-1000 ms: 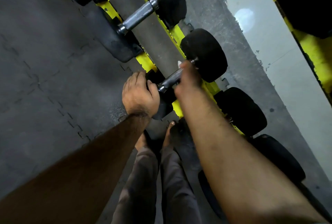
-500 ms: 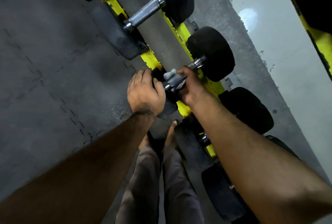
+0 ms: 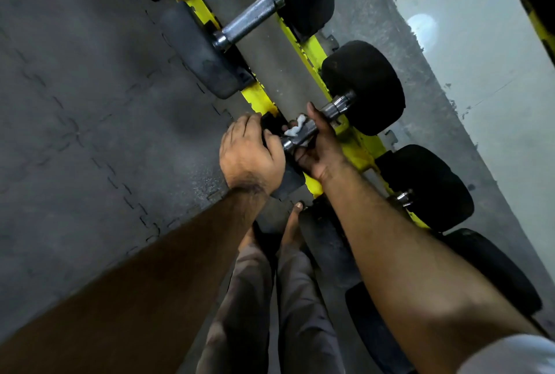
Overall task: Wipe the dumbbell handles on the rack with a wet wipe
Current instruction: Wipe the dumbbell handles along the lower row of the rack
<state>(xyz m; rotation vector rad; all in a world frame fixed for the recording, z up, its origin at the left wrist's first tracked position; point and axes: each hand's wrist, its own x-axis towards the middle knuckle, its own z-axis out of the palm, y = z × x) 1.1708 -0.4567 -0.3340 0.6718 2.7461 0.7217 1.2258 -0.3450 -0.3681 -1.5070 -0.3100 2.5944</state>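
Comparing this with the view half a second ago, I see the right hand [image 3: 322, 145] has slid back down the handle [image 3: 303, 133] toward the near weight head [image 3: 288, 172]; a second ago it sat up against the far head [image 3: 365, 86]. The chrome collar by the far head is now bare, so I judge the upper stretch has had its pass and the stroke is working the near end.

The right hand's fingers curl under and around the handle with the thumb reaching up alongside it, and the wet wipe [image 3: 295, 127] is bunched between fingers and steel, a white scrap showing on top of the bar. The left hand [image 3: 250, 153] has not moved: its fingers are curled over the rim of the near weight head, steadying the dumbbell on the yellow rack [image 3: 351, 145].

That dumbbell lies across the rack rails, second in the row. The next dumbbell handle [image 3: 250, 17] up the rack lies bare and knurled, untouched by either hand, so I reckon more handles wait. Another handle [image 3: 404, 196] shows just past my right forearm.

I can read no brand, number or lettering anywhere: the weight heads are plain black, the rack plain chipped yellow.
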